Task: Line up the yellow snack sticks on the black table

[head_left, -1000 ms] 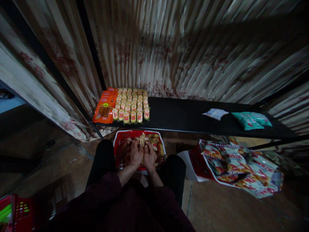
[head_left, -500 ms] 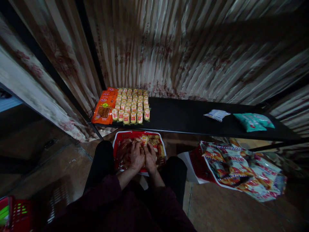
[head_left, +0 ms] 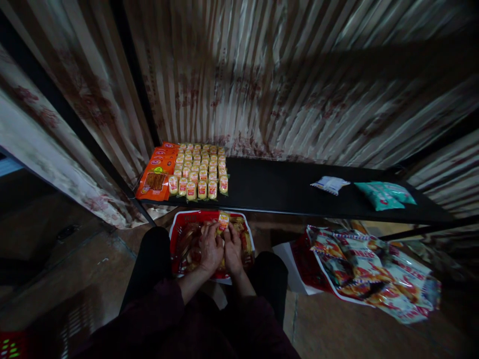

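Note:
Both my hands are together over a red basket [head_left: 187, 216] with a white rim, which stands between my knees. Between the fingertips of my left hand [head_left: 210, 249] and my right hand [head_left: 232, 248] is a small wrapped cake [head_left: 223, 221] with a yellow and red label. The fingers of each hand are closed on it. More wrapped snacks lie in the basket under my hands, partly hidden. Beyond the basket, rows of the same wrapped cakes [head_left: 202, 189] stand on a black shelf [head_left: 269, 184], beside overlapping orange snack bags [head_left: 155, 179].
A white packet [head_left: 330, 185] and green packets [head_left: 381, 194] lie on the shelf's right part. On the floor to the right, another red basket [head_left: 322, 269] overflows with large snack bags [head_left: 370, 259]. A striped curtain [head_left: 269, 89] hangs behind. Part of a red basket [head_left: 13, 344] shows at lower left.
The wrapped cake has come up from the basket's contents and now stands upright between my fingertips. The whole view has shifted slightly, with the shelf lower and further left.

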Demonstrator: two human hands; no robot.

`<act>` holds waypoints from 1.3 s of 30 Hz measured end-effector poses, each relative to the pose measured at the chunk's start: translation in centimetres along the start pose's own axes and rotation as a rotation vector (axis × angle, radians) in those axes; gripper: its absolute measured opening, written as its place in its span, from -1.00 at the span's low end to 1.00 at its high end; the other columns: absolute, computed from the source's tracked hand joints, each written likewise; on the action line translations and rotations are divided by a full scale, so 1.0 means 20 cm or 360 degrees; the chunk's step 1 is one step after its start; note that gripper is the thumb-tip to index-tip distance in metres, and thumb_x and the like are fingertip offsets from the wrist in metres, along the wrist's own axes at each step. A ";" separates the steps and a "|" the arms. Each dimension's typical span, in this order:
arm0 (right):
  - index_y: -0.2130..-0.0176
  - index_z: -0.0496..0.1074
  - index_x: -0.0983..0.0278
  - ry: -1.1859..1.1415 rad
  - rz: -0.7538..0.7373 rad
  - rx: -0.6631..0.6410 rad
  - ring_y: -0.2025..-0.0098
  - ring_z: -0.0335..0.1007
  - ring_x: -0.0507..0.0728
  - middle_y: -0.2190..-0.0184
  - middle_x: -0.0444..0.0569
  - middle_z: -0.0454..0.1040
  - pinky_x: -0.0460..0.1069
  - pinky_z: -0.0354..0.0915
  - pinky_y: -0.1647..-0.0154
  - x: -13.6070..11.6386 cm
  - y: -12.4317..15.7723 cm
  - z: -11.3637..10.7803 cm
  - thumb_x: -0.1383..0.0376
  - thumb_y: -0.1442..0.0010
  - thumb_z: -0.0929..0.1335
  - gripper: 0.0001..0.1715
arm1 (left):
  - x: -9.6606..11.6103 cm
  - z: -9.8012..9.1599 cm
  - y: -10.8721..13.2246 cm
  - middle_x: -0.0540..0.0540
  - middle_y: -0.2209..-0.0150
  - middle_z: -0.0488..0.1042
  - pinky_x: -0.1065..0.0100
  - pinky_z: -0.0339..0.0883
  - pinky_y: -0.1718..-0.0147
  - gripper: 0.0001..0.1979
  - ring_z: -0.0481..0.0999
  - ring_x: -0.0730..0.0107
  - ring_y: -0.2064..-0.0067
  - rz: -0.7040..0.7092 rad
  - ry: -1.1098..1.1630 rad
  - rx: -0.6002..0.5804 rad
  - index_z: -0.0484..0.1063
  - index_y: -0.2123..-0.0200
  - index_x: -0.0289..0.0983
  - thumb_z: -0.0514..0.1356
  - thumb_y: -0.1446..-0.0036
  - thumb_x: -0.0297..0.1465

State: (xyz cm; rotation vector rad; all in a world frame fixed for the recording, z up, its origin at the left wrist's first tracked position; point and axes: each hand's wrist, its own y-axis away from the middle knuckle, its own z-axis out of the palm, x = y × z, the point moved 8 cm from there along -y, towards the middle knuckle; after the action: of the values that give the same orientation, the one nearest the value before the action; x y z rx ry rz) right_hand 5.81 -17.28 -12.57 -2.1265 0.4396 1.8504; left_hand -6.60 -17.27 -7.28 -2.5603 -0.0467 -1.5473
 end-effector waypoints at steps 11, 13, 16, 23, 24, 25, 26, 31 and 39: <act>-0.09 0.40 0.23 -0.0139 -0.0114 -0.0143 -0.03 0.44 0.19 -0.02 0.08 0.50 0.11 0.33 -0.08 -0.18 -0.22 0.06 0.01 -0.18 0.30 -0.43 | 0.13 0.02 -0.18 -0.19 -0.05 0.41 0.15 0.19 -0.22 -0.57 0.37 0.24 -0.13 0.0082 0.0179 0.0041 0.40 0.01 -0.24 0.03 -0.06 -0.59; -0.06 0.42 0.24 -0.0121 -0.0151 -0.0105 0.01 0.45 0.19 0.01 0.08 0.53 0.12 0.34 -0.07 -0.20 -0.26 0.05 0.01 -0.17 0.31 -0.45 | 0.14 0.03 -0.21 -0.20 -0.06 0.41 0.14 0.18 -0.23 -0.58 0.37 0.23 -0.13 0.0092 0.0206 0.0038 0.40 0.01 -0.24 0.03 -0.07 -0.58; -0.03 0.43 0.26 -0.0066 -0.0193 -0.0088 0.04 0.46 0.20 0.02 0.10 0.53 0.14 0.33 -0.07 -0.19 -0.33 0.05 0.01 -0.16 0.32 -0.46 | 0.15 0.05 -0.25 -0.22 -0.09 0.39 0.14 0.16 -0.25 -0.58 0.36 0.22 -0.16 0.0094 0.0219 0.0037 0.41 0.01 -0.26 0.02 -0.07 -0.58; -0.03 0.42 0.23 -0.0128 -0.0217 -0.0160 0.05 0.45 0.18 0.07 0.03 0.54 0.08 0.34 -0.03 -0.18 -0.44 0.08 -0.01 -0.17 0.33 -0.46 | 0.16 0.10 -0.35 -0.23 -0.14 0.37 0.14 0.13 -0.28 -0.59 0.32 0.26 -0.21 0.0137 0.0229 0.0050 0.39 -0.03 -0.31 0.01 -0.12 -0.56; -0.03 0.42 0.22 -0.0134 -0.0208 -0.0167 0.05 0.45 0.18 0.08 0.02 0.55 0.07 0.34 -0.01 -0.17 -0.46 0.08 -0.02 -0.17 0.33 -0.46 | 0.15 0.11 -0.36 -0.24 -0.14 0.37 0.13 0.13 -0.28 -0.60 0.32 0.26 -0.21 0.0142 0.0225 0.0058 0.39 -0.03 -0.32 0.00 -0.12 -0.55; -0.03 0.42 0.23 -0.0126 -0.0198 -0.0172 0.06 0.45 0.18 0.09 0.02 0.55 0.07 0.34 -0.01 -0.17 -0.47 0.09 -0.02 -0.17 0.33 -0.46 | 0.15 0.11 -0.38 -0.25 -0.15 0.37 0.12 0.13 -0.28 -0.60 0.32 0.25 -0.21 0.0143 0.0222 0.0065 0.39 -0.03 -0.33 0.00 -0.13 -0.55; -0.03 0.42 0.23 -0.0109 -0.0189 -0.0173 0.07 0.45 0.18 0.08 0.03 0.55 0.08 0.34 -0.01 -0.17 -0.49 0.09 -0.02 -0.17 0.33 -0.46 | 0.15 0.12 -0.39 -0.26 -0.15 0.37 0.12 0.14 -0.28 -0.60 0.32 0.25 -0.21 0.0139 0.0220 0.0069 0.39 -0.03 -0.34 0.00 -0.14 -0.54; -0.05 0.39 0.27 -0.0054 -0.0193 -0.0166 0.05 0.45 0.20 0.00 0.10 0.51 0.12 0.31 -0.06 -0.18 -0.55 0.11 0.02 -0.15 0.32 -0.43 | 0.14 0.16 -0.45 -0.27 -0.17 0.37 0.11 0.13 -0.28 -0.61 0.32 0.24 -0.23 0.0078 0.0203 0.0052 0.38 -0.06 -0.34 -0.02 -0.20 -0.49; -0.03 0.41 0.30 0.0105 -0.0223 -0.0104 0.08 0.46 0.20 0.08 0.12 0.55 0.12 0.34 -0.04 -0.19 -0.62 0.12 0.01 -0.16 0.29 -0.43 | 0.14 0.18 -0.50 -0.30 -0.21 0.33 0.13 0.09 -0.30 -0.57 0.27 0.23 -0.27 0.0060 0.0189 0.0026 0.37 -0.10 -0.38 -0.02 -0.19 -0.48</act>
State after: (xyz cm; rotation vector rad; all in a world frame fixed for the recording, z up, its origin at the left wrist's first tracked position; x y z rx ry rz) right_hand 8.20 -4.75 -8.89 -2.2056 0.2405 1.7442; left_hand -3.23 -7.10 -5.34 -2.4378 0.0021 -1.6741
